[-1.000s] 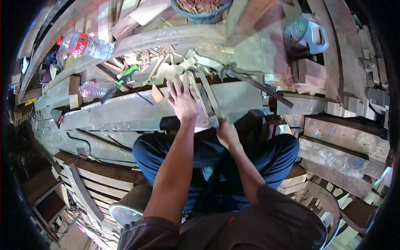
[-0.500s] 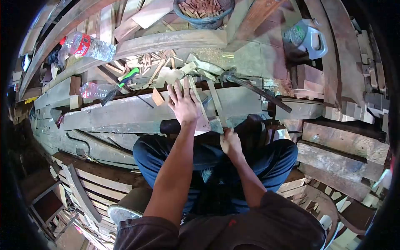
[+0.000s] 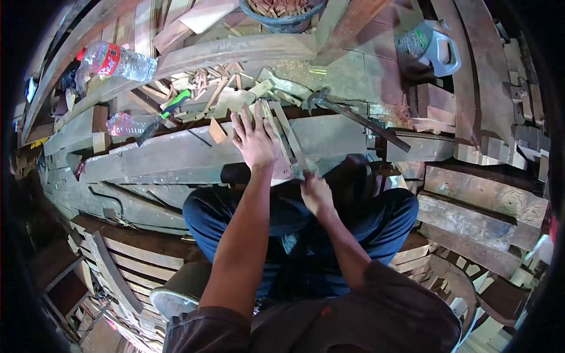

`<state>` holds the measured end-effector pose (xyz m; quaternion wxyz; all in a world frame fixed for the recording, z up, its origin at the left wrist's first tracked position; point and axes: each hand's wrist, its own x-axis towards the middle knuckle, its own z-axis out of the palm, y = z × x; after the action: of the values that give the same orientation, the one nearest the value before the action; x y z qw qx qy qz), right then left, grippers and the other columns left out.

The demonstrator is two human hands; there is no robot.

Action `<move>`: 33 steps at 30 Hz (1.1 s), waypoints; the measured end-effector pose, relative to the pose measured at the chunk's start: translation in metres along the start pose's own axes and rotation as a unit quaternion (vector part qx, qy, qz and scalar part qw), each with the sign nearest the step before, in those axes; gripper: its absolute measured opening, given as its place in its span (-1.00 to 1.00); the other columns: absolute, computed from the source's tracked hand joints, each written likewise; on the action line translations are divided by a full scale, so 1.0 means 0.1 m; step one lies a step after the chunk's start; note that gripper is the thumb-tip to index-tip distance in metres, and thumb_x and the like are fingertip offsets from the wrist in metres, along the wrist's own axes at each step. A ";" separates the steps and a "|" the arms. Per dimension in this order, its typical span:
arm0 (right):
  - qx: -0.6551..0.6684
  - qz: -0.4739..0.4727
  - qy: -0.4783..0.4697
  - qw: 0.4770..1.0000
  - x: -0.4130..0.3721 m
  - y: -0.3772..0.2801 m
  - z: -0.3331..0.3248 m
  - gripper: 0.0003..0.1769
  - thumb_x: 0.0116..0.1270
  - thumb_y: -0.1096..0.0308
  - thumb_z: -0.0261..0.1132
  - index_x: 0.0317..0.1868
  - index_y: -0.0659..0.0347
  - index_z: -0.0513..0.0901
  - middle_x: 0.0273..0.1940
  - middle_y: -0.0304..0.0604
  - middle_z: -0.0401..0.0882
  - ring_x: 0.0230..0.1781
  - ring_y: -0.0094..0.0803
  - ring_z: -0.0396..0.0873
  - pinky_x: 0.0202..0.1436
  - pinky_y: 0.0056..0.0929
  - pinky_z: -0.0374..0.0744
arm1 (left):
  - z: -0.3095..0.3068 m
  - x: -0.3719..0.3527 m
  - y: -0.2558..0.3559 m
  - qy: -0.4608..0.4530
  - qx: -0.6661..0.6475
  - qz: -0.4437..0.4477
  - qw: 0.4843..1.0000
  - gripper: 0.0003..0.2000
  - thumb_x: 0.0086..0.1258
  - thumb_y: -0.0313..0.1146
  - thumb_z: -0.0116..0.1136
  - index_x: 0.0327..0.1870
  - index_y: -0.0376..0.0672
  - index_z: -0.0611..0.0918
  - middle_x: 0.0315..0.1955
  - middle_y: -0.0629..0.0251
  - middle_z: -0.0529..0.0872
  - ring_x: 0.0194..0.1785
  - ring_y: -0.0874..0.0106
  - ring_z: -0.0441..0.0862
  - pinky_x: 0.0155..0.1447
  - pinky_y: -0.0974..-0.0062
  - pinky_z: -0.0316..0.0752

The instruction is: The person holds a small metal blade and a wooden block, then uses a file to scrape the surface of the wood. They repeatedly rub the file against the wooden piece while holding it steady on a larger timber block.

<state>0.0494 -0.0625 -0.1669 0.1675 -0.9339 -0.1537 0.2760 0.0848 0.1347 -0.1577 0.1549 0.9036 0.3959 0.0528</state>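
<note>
My left hand [image 3: 254, 141] lies flat, fingers spread, pressing a small pale wooden piece [image 3: 283, 171] onto a long grey beam [image 3: 176, 156] across my lap. My right hand [image 3: 315, 191] is closed around the handle of a narrow hand saw [image 3: 289, 138]. Its thin blade runs away from me just right of my left hand, along the wooden piece. The part of the piece under my palm is hidden.
Wood offcuts [image 3: 226, 88] litter the bench beyond the beam. A green-handled tool [image 3: 173, 106] and two plastic bottles [image 3: 115, 60] [image 3: 126, 125] lie at left. A metal clamp [image 3: 359, 120] lies right of the saw, a grey jug [image 3: 432, 47] and stacked timber [image 3: 482, 200] further right.
My right hand drew the saw back toward me, then pushed it forward again. My left hand stayed pressed on the wooden piece.
</note>
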 end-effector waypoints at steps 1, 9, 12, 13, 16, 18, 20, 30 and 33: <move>-0.004 -0.038 0.044 0.998 -0.22 0.18 0.17 -0.64 0.39 0.16 0.19 0.02 0.24 0.46 -0.41 0.20 0.69 -0.32 0.25 0.70 -0.20 0.20 0.64 | 0.01 0.02 0.00 0.006 -0.002 -0.001 1.000 -0.46 0.57 -0.15 -0.20 0.58 0.25 0.22 0.56 0.22 0.17 0.64 0.05 -0.10 0.53 -0.10 0.00; 0.026 0.029 -0.068 0.997 0.19 -0.19 -0.14 -0.67 0.46 0.19 0.10 0.06 0.25 0.48 -0.14 0.27 0.65 -0.20 0.25 0.66 -0.11 0.18 0.64 | -0.01 0.02 0.01 0.001 0.014 -0.004 1.000 -0.47 0.57 -0.14 -0.20 0.57 0.29 0.22 0.59 0.32 0.10 0.65 0.11 -0.12 0.53 -0.10 0.02; 0.004 -0.005 -0.050 0.999 -0.41 0.01 -0.04 -0.70 0.46 0.19 0.09 0.05 0.19 0.48 -0.19 0.23 0.66 -0.21 0.27 0.67 -0.13 0.16 0.64 | 0.00 0.01 0.00 -0.008 0.017 -0.007 1.000 -0.47 0.58 -0.14 -0.21 0.58 0.28 0.21 0.59 0.31 0.11 0.65 0.10 -0.13 0.55 -0.09 -0.01; 0.015 0.032 -0.052 0.998 -0.51 -0.01 -0.07 -0.70 0.46 0.18 0.09 0.06 0.16 0.49 -0.19 0.22 0.65 -0.20 0.26 0.67 -0.13 0.17 0.64 | -0.01 0.05 0.01 -0.011 0.021 -0.012 1.000 -0.46 0.58 -0.15 -0.21 0.58 0.28 0.21 0.59 0.31 0.11 0.65 0.09 -0.13 0.55 -0.09 -0.02; -0.021 -0.031 -0.010 0.999 -0.20 0.03 0.12 -0.68 0.45 0.18 0.09 0.10 0.13 0.48 -0.19 0.23 0.65 -0.20 0.26 0.67 -0.12 0.19 0.64 | -0.03 0.03 -0.01 -0.006 0.014 -0.003 1.000 -0.46 0.58 -0.15 -0.20 0.58 0.27 0.22 0.59 0.27 0.12 0.65 0.09 -0.13 0.55 -0.09 -0.01; 0.012 0.022 -0.059 0.998 0.14 -0.16 -0.06 -0.68 0.44 0.19 0.11 0.11 0.12 0.48 -0.17 0.22 0.65 -0.20 0.26 0.67 -0.09 0.21 0.63 | -0.04 0.01 0.02 0.001 0.007 0.000 1.000 -0.47 0.58 -0.14 -0.21 0.58 0.27 0.23 0.59 0.25 0.12 0.65 0.08 -0.12 0.55 -0.09 -0.03; 0.001 0.032 -0.053 0.998 0.02 -0.12 -0.05 -0.67 0.43 0.18 0.13 0.12 0.12 0.47 -0.19 0.22 0.67 -0.19 0.27 0.67 -0.08 0.21 0.63 | -0.04 -0.05 0.03 -0.010 0.001 -0.007 1.000 -0.47 0.59 -0.14 -0.22 0.58 0.26 0.23 0.58 0.24 0.13 0.65 0.08 -0.12 0.55 -0.10 -0.03; 0.019 0.017 -0.069 0.997 0.07 -0.10 -0.09 -0.62 0.42 0.14 0.12 0.10 0.21 0.46 -0.23 0.26 0.68 -0.21 0.31 0.65 -0.06 0.23 0.61 | -0.04 -0.02 0.02 -0.006 0.010 -0.005 1.000 -0.47 0.59 -0.15 -0.20 0.57 0.24 0.23 0.58 0.27 0.14 0.65 0.08 -0.10 0.55 -0.06 0.00; 0.042 0.022 -0.075 0.996 -0.45 0.06 -0.12 -0.67 0.40 0.16 0.18 0.05 0.18 0.51 -0.17 0.22 0.67 -0.17 0.28 0.66 -0.06 0.17 0.63 | -0.06 0.08 0.04 -0.007 0.013 -0.010 1.000 -0.47 0.59 -0.14 -0.21 0.58 0.26 0.23 0.58 0.27 0.13 0.65 0.08 -0.11 0.55 -0.07 0.00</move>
<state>0.0212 -0.0878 -0.1384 0.1887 -0.9059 -0.1331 0.3551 0.0919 0.1399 -0.1513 0.1465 0.9018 0.4046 0.0401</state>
